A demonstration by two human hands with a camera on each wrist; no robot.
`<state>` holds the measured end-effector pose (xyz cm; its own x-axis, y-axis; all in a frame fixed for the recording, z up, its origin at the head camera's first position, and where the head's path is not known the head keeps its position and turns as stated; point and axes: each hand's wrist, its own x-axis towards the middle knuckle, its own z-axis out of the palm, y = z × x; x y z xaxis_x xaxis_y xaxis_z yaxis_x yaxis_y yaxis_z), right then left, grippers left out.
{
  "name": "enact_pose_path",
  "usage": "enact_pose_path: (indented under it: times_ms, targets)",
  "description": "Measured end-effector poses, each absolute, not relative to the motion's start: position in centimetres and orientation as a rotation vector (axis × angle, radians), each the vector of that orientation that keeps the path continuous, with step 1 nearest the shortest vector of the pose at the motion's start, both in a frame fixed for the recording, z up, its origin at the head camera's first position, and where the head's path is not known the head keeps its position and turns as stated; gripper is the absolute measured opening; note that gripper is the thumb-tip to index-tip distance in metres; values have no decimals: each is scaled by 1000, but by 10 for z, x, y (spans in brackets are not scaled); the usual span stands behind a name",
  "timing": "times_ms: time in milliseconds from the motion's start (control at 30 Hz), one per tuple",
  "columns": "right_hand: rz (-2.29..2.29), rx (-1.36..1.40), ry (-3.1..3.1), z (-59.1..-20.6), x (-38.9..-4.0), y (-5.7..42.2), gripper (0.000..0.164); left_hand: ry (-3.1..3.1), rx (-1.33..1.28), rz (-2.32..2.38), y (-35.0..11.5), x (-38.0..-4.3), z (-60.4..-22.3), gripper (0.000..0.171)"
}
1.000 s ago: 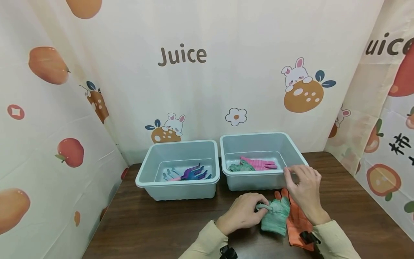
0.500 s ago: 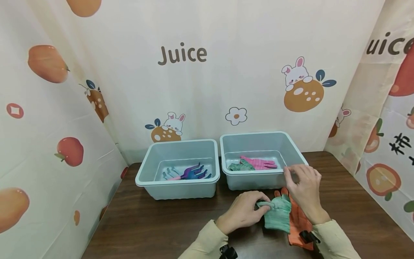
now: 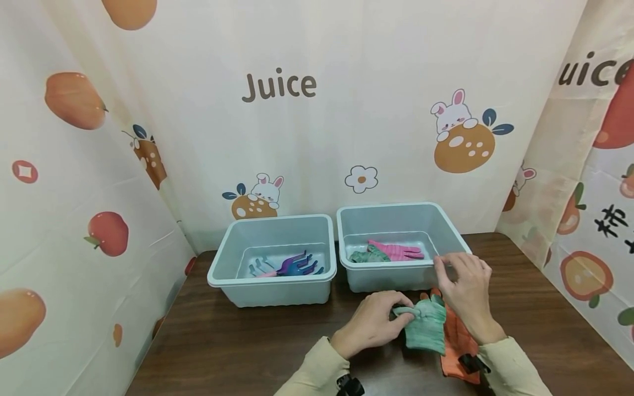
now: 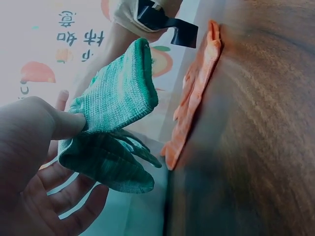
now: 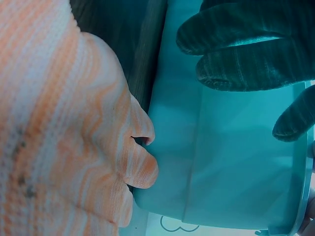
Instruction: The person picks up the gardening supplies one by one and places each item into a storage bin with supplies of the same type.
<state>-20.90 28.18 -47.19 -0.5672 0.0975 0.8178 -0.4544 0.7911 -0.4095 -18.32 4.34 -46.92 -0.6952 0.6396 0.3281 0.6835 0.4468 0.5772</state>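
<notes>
My left hand [image 3: 373,324] pinches a green knit glove [image 3: 426,327] between thumb and fingers, just in front of the right bin [image 3: 388,275]. In the left wrist view the green glove [image 4: 110,108] hangs folded, with its cuff opening turned up and the glove's fingers below. My right hand [image 3: 465,291] is at the right bin's front rim near its right corner, thumb and fingers bent over the edge. Under the right forearm an orange glove [image 3: 458,341] lies flat on the table, partly covered by the arm and the green glove.
Inside the right bin lie a pink glove [image 3: 398,252] and a green glove [image 3: 370,254]. The left bin [image 3: 277,291] holds blue-purple fork-ended tools [image 3: 297,265], one with a pink handle. Both bins stand on the dark wooden table [image 3: 238,352] against a printed curtain [image 3: 317,137].
The green glove has shifted slightly to the right and swung a little in my left hand, which rose slightly. My right hand has stayed at the bin's rim.
</notes>
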Motion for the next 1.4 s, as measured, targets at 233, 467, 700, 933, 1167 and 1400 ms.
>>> enact_pose_path:
  times_ms: [233,467,700,933,1167,1400]
  targets:
    - [754,265,-2043,-473,-209,282,7,-2585,-1194,-1100,41,-183,-466,15]
    - [755,268,-2041,-472,-209,282,7,-2567,-1196,-1093,39,-183,-463,15]
    - [751,266,-2049,-471,-208,282,8,-2555,-1179,-1086,37,-184,-460,16]
    - [749,270,-2038,-472,-209,282,8,-2543,-1183,-1097,34,-186,-457,16]
    - [744,281,-2039,-472,-210,280,8,-2545,-1156,-1101,31,-186,-454,16]
    - [735,277,-2032,-472,-209,281,8,-2532,-1172,-1093,32,-186,-452,16]
